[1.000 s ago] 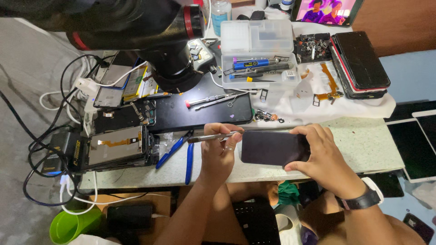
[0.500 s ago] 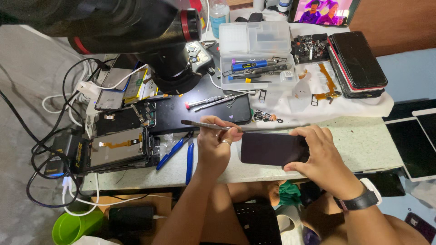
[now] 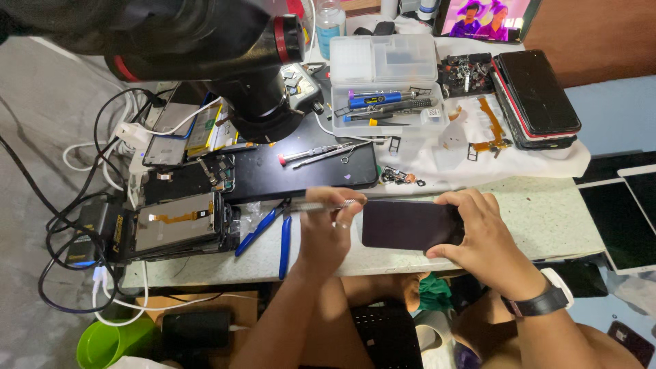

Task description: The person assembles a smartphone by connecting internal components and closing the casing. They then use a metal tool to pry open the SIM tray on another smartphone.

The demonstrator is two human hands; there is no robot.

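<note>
The right hand (image 3: 486, 236) grips a dark smartphone (image 3: 410, 224) flat above the workbench edge (image 3: 547, 219); just left, the left hand (image 3: 326, 231) pinches a thin metal tool (image 3: 321, 204), possibly tweezers, near the phone's end.

- Bright, even illumination from above; colours natural, no strong cast.
- Soft, short shadows under the hands and tools on the pale worktop (image 3: 547, 219); darker shade below the table edge, around the knees and the green tub (image 3: 113, 345).
- Faint sheen on the dark phone screen (image 3: 410, 224) and on the black mat (image 3: 301, 171); no blown-out glare.
- Large black microscope body (image 3: 191, 41) at top left close to the lens, soft and out of focus.
- Slight motion softness on the left hand (image 3: 328, 236) and its thin metal tool (image 3: 321, 205); right hand (image 3: 485, 239) sharper.
- Wide-angle bending toward the frame edges, cables at left stretched.
- Lit screen (image 3: 485, 17) at top edge bright, saturated.
</note>
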